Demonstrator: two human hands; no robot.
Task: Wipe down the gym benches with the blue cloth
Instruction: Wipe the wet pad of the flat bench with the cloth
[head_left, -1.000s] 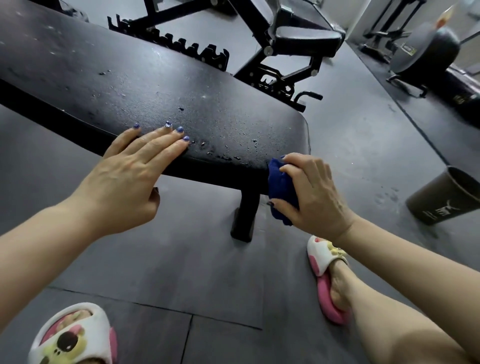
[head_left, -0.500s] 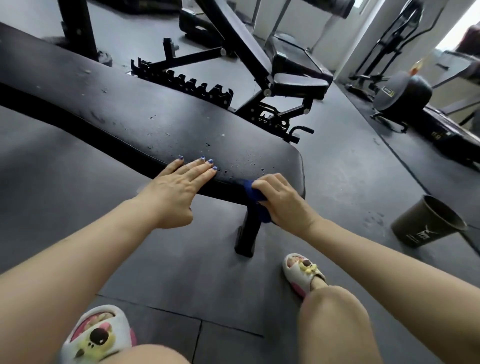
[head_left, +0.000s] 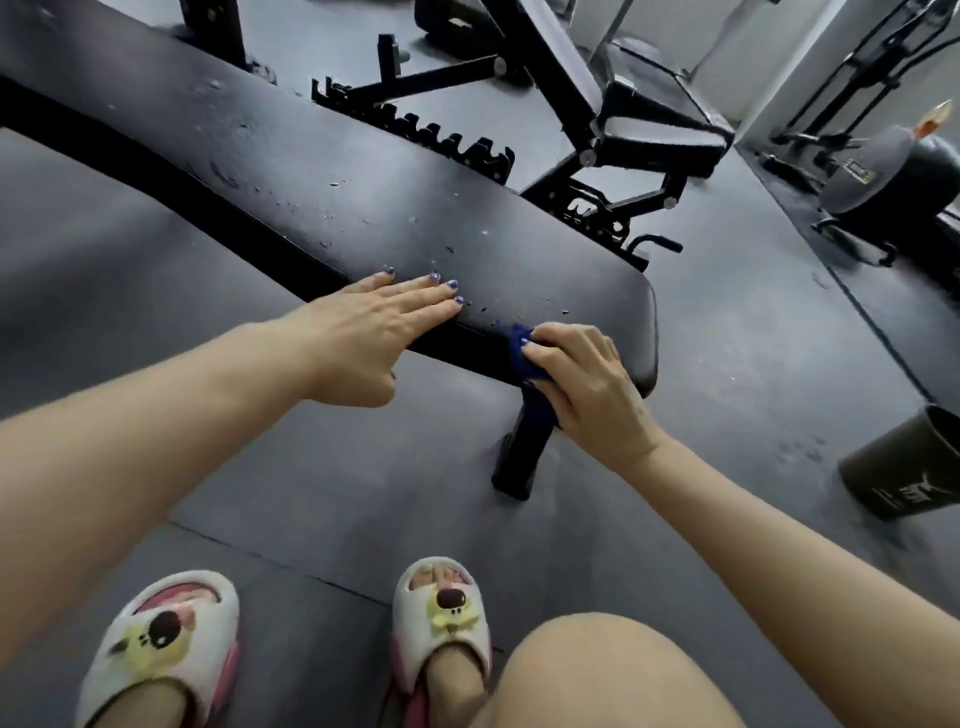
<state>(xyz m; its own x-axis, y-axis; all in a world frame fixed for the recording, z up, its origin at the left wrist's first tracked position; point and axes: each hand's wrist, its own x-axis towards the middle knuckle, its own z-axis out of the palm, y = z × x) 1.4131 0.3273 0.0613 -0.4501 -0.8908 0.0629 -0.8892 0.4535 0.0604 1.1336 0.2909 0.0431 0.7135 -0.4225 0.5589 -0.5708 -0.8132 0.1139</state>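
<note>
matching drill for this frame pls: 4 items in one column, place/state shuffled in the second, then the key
Things:
1. left hand
2. right hand
3. blue cloth
4. dark bin

Places or states:
A. stands on the floor, right of the bench
B. fingers straight, flat on the bench pad
C. bunched against the near edge of the flat bench
D. fingers curled round the cloth

Pairs: 1-B, 2-D, 3-C, 4-A
</note>
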